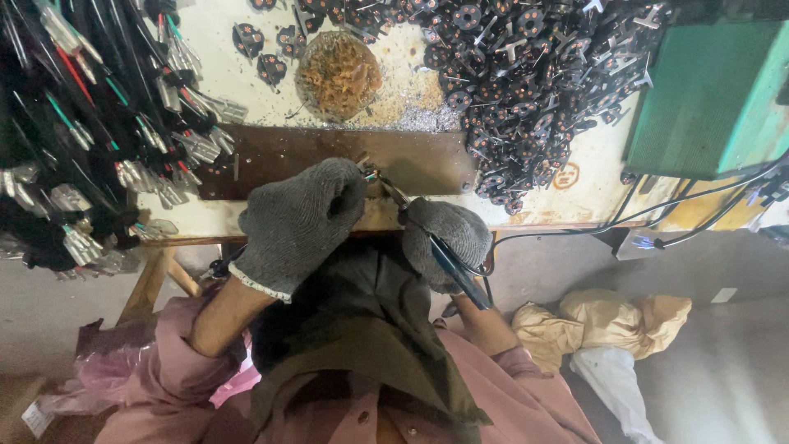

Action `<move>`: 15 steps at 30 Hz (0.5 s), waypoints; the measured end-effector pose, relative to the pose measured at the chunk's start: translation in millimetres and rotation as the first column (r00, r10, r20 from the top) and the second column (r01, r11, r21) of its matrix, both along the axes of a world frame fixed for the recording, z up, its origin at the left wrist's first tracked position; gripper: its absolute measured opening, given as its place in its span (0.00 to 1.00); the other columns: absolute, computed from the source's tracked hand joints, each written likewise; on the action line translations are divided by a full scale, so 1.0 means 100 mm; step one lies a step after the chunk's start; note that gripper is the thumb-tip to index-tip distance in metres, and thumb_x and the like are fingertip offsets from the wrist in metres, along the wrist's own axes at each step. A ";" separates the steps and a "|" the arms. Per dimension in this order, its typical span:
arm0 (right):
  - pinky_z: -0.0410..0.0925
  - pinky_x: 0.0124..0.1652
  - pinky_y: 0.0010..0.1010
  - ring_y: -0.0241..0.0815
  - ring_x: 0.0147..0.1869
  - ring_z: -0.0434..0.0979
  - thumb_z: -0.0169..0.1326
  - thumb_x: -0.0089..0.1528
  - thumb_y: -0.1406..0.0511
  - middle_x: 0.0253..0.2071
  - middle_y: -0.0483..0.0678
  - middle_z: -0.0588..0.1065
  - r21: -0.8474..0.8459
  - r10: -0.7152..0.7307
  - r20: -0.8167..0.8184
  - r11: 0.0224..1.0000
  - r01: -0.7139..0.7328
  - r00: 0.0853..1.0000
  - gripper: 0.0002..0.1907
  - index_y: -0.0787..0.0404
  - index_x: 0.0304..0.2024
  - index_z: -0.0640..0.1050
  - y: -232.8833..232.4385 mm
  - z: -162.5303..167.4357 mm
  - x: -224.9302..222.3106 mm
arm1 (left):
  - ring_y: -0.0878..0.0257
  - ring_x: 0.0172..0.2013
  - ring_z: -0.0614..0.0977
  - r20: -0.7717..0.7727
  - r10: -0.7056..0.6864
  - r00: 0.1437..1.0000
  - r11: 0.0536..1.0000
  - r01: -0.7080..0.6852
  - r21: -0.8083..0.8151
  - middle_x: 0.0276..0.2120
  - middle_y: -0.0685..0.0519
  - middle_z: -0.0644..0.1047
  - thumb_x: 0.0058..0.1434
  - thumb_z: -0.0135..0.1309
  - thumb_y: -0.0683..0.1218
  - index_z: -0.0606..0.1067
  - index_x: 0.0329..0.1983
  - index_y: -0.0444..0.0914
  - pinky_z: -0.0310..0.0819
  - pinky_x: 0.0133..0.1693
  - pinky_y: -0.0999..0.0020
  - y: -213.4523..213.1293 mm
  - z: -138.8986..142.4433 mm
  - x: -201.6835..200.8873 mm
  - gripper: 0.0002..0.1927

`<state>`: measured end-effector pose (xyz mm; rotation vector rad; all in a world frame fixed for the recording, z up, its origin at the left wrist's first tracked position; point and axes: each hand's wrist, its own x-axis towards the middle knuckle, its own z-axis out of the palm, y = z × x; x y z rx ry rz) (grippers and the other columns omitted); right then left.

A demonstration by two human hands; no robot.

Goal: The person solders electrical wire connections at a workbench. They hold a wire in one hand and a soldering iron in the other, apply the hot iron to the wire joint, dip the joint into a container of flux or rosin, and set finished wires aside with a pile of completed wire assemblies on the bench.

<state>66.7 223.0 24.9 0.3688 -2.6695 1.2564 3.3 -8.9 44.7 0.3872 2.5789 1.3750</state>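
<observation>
Here my gloved left hand (297, 220) curls tight around a small metal piece (371, 174) at the bench (526, 205) edge, while just right my right hand (444, 242) grips a soldering iron (431, 238) whose tip touches it.

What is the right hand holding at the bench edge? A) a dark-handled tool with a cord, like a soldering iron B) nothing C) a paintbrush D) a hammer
A: the gloved right hand grips a dark-handled tool that looks like a soldering iron, its metal tip pointing toward the left hand and a cord trailing from its rear end.
</observation>
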 end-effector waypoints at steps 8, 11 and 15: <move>0.71 0.34 0.35 0.48 0.34 0.80 0.63 0.55 0.67 0.34 0.49 0.78 0.034 0.068 -0.006 0.997 -0.068 0.998 0.11 0.57 0.41 0.78 0.02 0.04 -0.06 | 0.47 0.33 0.84 -0.001 0.001 1.000 0.999 -0.001 -0.043 0.39 0.46 0.82 0.65 0.60 0.47 0.78 0.43 0.40 0.78 0.34 0.57 0.03 -0.01 0.00 0.07; 0.71 0.33 0.35 0.48 0.33 0.80 0.63 0.55 0.68 0.34 0.49 0.78 0.043 0.090 -0.004 0.995 -0.090 0.996 0.11 0.57 0.40 0.78 0.02 0.05 -0.06 | 0.48 0.35 0.84 -0.030 0.001 1.000 0.999 -0.002 -0.032 0.41 0.46 0.82 0.65 0.60 0.47 0.78 0.46 0.40 0.79 0.36 0.59 0.03 -0.02 0.01 0.09; 0.71 0.33 0.36 0.49 0.33 0.80 0.63 0.55 0.69 0.33 0.49 0.78 0.054 0.116 0.010 0.992 -0.117 0.993 0.10 0.57 0.38 0.79 0.00 0.09 -0.09 | 0.47 0.35 0.84 0.012 0.004 1.000 0.997 -0.003 -0.079 0.40 0.47 0.82 0.65 0.60 0.47 0.79 0.44 0.40 0.78 0.35 0.57 0.04 -0.01 0.00 0.08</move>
